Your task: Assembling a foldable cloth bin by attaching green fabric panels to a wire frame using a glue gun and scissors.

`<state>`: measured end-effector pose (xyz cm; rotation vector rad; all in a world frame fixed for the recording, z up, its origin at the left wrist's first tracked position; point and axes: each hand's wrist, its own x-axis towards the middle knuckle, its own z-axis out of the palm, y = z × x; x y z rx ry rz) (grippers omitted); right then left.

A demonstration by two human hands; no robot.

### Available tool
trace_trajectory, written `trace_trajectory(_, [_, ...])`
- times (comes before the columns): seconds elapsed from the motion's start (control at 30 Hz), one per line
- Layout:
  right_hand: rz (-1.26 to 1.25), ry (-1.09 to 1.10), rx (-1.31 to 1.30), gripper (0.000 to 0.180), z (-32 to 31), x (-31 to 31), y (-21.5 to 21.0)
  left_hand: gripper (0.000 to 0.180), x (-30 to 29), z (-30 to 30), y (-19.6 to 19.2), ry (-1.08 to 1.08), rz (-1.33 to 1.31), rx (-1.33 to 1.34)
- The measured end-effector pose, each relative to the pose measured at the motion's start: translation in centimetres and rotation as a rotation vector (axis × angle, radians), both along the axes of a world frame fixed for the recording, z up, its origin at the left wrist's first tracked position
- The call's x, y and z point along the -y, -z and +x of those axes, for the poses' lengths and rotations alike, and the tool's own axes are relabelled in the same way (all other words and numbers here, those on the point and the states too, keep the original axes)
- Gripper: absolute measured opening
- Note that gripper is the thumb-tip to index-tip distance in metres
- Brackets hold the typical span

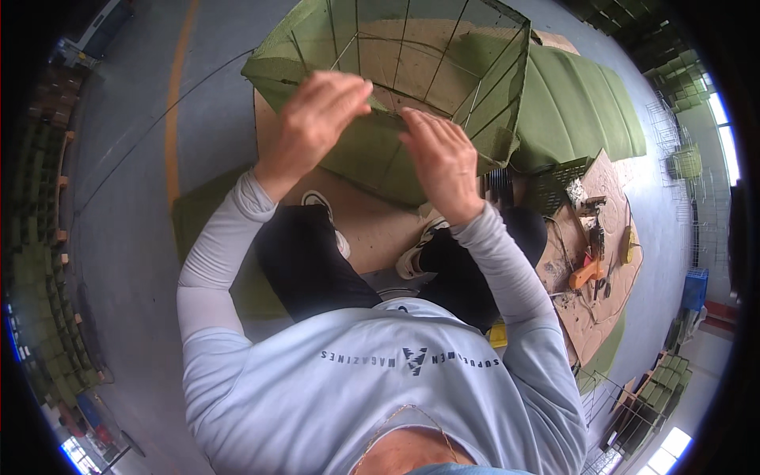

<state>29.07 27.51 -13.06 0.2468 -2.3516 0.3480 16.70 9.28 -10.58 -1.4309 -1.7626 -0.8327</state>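
A wire-framed cage (348,162) covered in green mesh stands in front of me, its thin rods showing through the open top. Over its near rim, my left hand (317,119) has its fingers pressed together and bent toward the right. My right hand (441,154) faces it, a short gap away, fingers also together and tips close to the same rim. The hands hide whatever lies under their fingertips, so I cannot make out what they pinch. Both forearms are in light grey sleeves.
Folded green mesh (578,103) lies right of the cage. On a cardboard sheet (566,309) at my right are an orange-handled tool (587,274), a yellow-handled tool (629,245) and a green plastic crate (554,190). Green stacks (36,229) line the left side.
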Motion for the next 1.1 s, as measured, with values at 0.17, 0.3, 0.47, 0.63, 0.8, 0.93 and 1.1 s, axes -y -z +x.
trace_trajectory(0.17, [0.043, 0.094, -0.065, 0.025, -1.0, 0.8, 1.5, 0.038, -0.5, -0.4, 2.4, 0.031, -0.140, -0.014])
trace_trajectory(0.3, [0.005, 0.143, 0.084, 0.018, -1.3, 0.3, -0.1, 0.025, -1.1, -2.7, 1.8, 0.167, -0.266, 0.110])
trace_trajectory(0.47, [0.020, 0.085, 0.189, 0.022, -1.9, -2.3, -0.5, 0.013, -3.3, -3.6, 1.3, 0.290, -0.365, 0.308])
trace_trajectory(0.63, [-0.006, 0.105, 0.280, 0.025, -0.3, -7.9, -1.4, 0.013, -7.9, 0.7, 2.8, 0.156, -0.239, 0.275])
trace_trajectory(0.8, [0.091, -0.066, -0.101, 0.049, 1.0, -4.4, -2.2, 0.027, -2.9, 2.0, 1.2, 0.029, 0.036, 0.090])
trace_trajectory(0.93, [0.137, -0.047, -0.058, 0.046, -1.3, -0.1, 0.5, 0.036, 0.8, 0.7, 3.4, -0.078, -0.106, -0.083])
trace_trajectory(1.1, [0.068, 0.056, -0.031, 0.032, -2.9, 0.6, 0.8, 0.039, -0.2, -0.4, 3.1, -0.107, -0.118, -0.021])
